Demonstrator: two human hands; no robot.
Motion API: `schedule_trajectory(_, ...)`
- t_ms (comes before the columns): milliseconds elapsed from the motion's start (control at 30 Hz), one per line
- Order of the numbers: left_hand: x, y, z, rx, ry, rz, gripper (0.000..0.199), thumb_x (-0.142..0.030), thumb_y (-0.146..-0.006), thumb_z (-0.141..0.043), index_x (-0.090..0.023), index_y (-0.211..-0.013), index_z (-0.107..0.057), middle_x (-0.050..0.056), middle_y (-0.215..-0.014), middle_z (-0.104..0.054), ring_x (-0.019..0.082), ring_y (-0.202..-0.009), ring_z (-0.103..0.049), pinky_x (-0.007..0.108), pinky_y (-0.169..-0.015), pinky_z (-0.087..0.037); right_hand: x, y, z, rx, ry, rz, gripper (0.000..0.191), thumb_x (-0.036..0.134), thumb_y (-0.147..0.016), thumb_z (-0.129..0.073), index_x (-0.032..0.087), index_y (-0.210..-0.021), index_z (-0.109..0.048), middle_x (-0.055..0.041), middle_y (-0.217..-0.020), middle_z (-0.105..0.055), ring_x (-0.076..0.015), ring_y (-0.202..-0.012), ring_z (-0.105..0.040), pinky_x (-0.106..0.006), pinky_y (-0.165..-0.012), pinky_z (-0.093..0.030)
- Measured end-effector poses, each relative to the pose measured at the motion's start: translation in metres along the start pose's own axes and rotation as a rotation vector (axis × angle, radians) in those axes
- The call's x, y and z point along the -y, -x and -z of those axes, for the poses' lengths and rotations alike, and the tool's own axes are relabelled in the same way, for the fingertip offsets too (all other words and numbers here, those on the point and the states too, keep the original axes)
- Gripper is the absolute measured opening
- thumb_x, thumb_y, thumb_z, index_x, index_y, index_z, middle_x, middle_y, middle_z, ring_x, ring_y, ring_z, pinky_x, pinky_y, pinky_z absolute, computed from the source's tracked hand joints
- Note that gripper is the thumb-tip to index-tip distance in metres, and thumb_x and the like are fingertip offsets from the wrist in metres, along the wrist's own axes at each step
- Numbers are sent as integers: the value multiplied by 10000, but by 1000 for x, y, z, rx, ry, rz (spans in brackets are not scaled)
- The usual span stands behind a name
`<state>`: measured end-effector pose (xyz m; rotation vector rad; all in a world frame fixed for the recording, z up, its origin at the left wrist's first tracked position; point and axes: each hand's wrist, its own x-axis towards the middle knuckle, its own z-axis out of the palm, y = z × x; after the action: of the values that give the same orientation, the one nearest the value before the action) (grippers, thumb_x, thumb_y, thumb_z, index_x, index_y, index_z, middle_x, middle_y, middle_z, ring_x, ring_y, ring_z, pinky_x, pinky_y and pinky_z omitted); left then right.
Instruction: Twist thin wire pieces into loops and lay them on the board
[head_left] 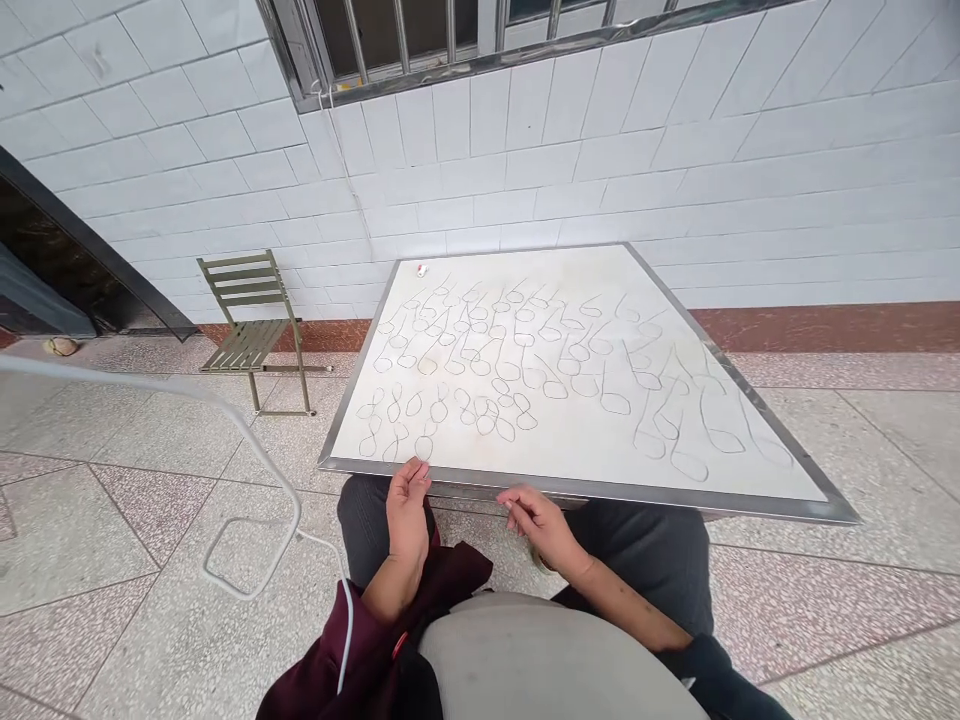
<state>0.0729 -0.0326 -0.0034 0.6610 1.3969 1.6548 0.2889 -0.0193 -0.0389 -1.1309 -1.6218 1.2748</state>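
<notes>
My left hand [407, 505] is at the front edge of a white board [577, 445], its thumb and fingers pinched together. A thin dark loop [424, 447] shows just above those fingertips; I cannot tell whether they grip it. To the right, my right hand [540, 525] is closed in a pinch just below the board's grey rim, and what it holds is too small to name. Many thin wire-like loops with tails [615, 403] are spread in rows over the board. Figure-eight loops [395, 403] and a flower-shaped cluster [487, 415] lie nearer the left hand.
A small red and white item [422, 270] sits at the board's far left corner. Left of the board stands a slatted folding chair [251, 340]. A pale bent tube with a cable [259, 450] crosses the left side. Behind is a tiled wall [525, 190] with a barred window.
</notes>
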Motion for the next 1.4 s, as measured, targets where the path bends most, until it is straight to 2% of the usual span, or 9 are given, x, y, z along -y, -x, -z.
schedule_trajectory(100,0,4,-1,31,-80,-3,340,-313,-801,-612,-190,-1116,-576,120,-1255,-577,205,-1118,-572,347,-909,-455,-9,16,23,-78,52,3,265,412,-903,-462,234,-966,-648,-60,-807,-610,-176,-568,-585,-315,-503,-505)
schedule_trajectory(200,0,9,-4,164,-195,30,311,-339,-839,-554,-182,-1102,-608,102,-1089,-644,187,-978,-619,319,-816,-474,-13,28,44,-193,85,-10,276,439,-899,-480,229,-959,-648,-54,-751,-613,-166,-505,-547,-329,-511,-507)
schedule_trajectory(467,6,21,-8,807,-611,175,289,-306,-673,-712,-214,-947,-731,34,-743,-690,181,-665,-601,300,-673,-443,-15,36,66,-269,109,22,301,477,-905,-466,242,-965,-643,-79,-815,-594,-198,-600,-593,-335,-484,-515)
schedule_trajectory(600,4,22,-2,1041,-787,185,304,-318,-640,-735,-232,-931,-745,28,-757,-708,210,-725,-624,300,-709,-435,-17,32,61,-273,119,14,313,471,-926,-424,252,-984,-640,-81,-849,-594,-189,-590,-594,-345,-506,-526)
schedule_trajectory(733,7,15,1,1063,-911,140,415,-352,-764,-599,-214,-1148,-673,53,-887,-709,210,-784,-612,309,-743,-430,-18,30,58,-264,128,10,311,470,-924,-423,262,-975,-647,-75,-881,-604,-182,-583,-600,-350,-527,-533)
schedule_trajectory(967,19,7,2,1087,-1003,117,447,-388,-801,-556,-190,-1191,-648,71,-902,-686,214,-797,-596,310,-743,-433,3,14,70,-294,103,-6,276,411,-932,-428,245,-1001,-637,-63,-860,-622,-148,-525,-572,-305,-480,-499)
schedule_trajectory(1100,21,2,3,1085,-952,109,442,-433,-804,-568,-213,-1176,-658,59,-887,-681,208,-794,-587,305,-757,-434,25,-13,91,-380,195,10,280,370,-940,-412,211,-1034,-622,-56,-891,-628,-146,-591,-592,-301,-560,-505)
schedule_trajectory(1233,17,-2,0,1036,-899,118,447,-461,-809,-561,-216,-1168,-664,62,-891,-686,221,-832,-601,326,-806,-441,29,-26,119,-409,523,31,239,273,-937,-419,215,-1030,-631,-62,-992,-648,-203,-919,-605,-351,-833,-482)
schedule_trajectory(1400,12,-3,-8,916,-805,157,469,-478,-776,-596,-201,-1146,-675,73,-876,-698,236,-862,-632,346,-848,-456,12,-12,160,-625,781,-76,239,231,-931,-438,196,-1019,-658,-97,-987,-630,-237,-964,-550,-348,-814,-461)
